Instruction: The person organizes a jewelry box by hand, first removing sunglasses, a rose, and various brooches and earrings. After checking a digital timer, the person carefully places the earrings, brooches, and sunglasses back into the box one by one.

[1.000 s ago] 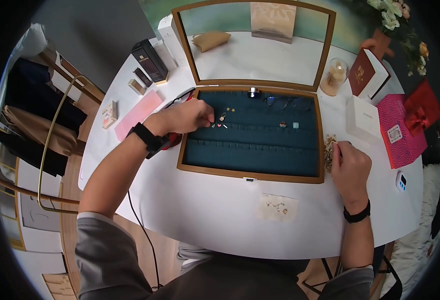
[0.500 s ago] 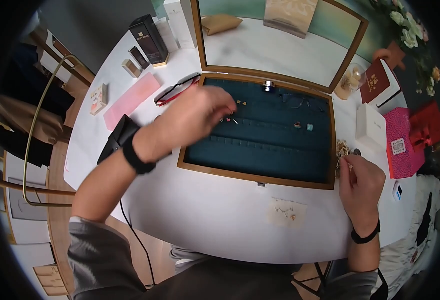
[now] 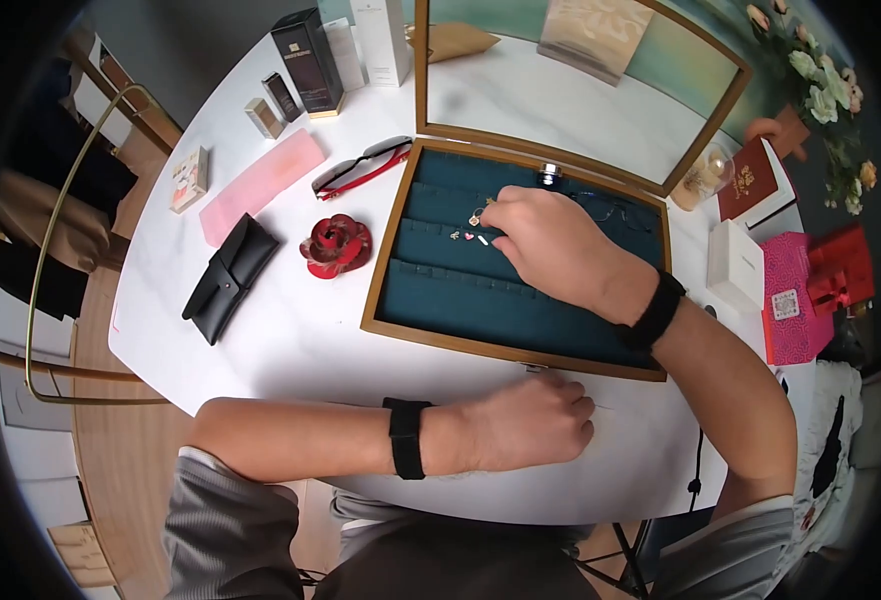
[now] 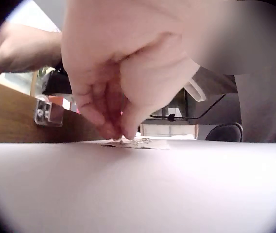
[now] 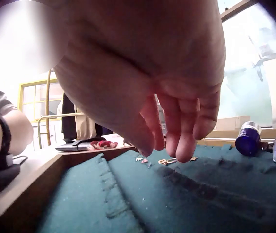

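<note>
An open wooden jewelry box (image 3: pixel 440 340) with teal lining lies on the white table (image 3: pixel 290 340). My right hand (image 3: pixel 495 215) reaches into its upper row, fingers loosely curled just above a few small charms (image 3: pixel 468 236). In the right wrist view the right hand (image 5: pixel 162 148) shows thumb and fingertips apart with nothing seen between them, charms (image 5: pixel 167 160) beneath. My left hand (image 3: pixel 585 415) rests on the table in front of the box. In the left wrist view the left hand (image 4: pixel 116 131) has its bunched fingertips pinching a small paper card (image 4: pixel 147 143) beside the box's latch (image 4: pixel 45 112).
A blue bottle (image 3: pixel 550 175) stands at the box's back edge below the mirror lid (image 3: pixel 580 90). Left of the box lie a red rose (image 3: pixel 335 245), black case (image 3: pixel 228 277), red sunglasses (image 3: pixel 360 167) and pink card (image 3: pixel 260 185). White box (image 3: pixel 735 265) and pink box (image 3: pixel 790 300) sit right.
My left hand left the box's charms and came down onto the card in front. My right hand moved from the table right of the box into the box's upper row.
</note>
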Motion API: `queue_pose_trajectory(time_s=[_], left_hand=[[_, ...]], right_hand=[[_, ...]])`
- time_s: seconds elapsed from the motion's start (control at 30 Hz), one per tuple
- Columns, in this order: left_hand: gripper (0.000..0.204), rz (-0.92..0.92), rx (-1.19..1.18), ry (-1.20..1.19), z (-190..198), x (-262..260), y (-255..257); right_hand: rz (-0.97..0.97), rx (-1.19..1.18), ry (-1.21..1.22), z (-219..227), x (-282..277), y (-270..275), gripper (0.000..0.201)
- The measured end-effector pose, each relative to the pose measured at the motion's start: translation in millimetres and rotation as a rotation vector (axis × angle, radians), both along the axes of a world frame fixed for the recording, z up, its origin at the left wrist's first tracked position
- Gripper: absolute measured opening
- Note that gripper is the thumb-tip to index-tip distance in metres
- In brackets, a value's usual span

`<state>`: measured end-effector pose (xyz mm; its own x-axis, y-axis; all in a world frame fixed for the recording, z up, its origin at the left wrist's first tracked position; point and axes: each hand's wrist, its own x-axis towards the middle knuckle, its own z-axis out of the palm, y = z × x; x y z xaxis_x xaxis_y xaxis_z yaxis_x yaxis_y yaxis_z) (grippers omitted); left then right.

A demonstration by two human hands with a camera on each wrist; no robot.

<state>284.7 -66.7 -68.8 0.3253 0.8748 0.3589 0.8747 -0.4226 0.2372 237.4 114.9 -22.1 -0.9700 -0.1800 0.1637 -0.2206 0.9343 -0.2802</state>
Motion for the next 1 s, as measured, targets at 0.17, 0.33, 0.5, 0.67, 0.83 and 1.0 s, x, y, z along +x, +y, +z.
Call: queue_pose_trajectory(time_s=[0.17,0.33,0.5,0.67,0.83,1.0], left_hand=[[0.011,0.001,-0.052,-0.011,28.6,-14.1,-9.7],[0.009,0.204,-0.011,-0.092,58.2,-88.1,-28.3],[0.018,0.617,-0.256,-0.150,64.5,-179.6,-29.5],[0.023,0.559,-0.363,-0.278,45.5,-199.1,-16.3],[0.024,0.545,-0.540,-0.290,43.6,-202.8,6.4],[0.019,0.526,-0.619,-0.359,42.0,-216.9,19.1]], right_hand=[[0.050,0.069,-0.106,-9.8,-17.0,-6.3,0.016],[-0.003,0.055,-0.153,-13.2,-24.3,-6.6,0.011],[0.022,-0.116,-0.083,-13.9,-27.6,-1.3,0.016],[-0.108,-0.220,-0.209,-5.9,-32.7,-4.2,0.014],[-0.077,-0.232,-0.155,-7.9,-31.4,-1.9,0.015],[-0.046,-0.278,-0.127,-8.4,-30.6,1.4,0.017]])
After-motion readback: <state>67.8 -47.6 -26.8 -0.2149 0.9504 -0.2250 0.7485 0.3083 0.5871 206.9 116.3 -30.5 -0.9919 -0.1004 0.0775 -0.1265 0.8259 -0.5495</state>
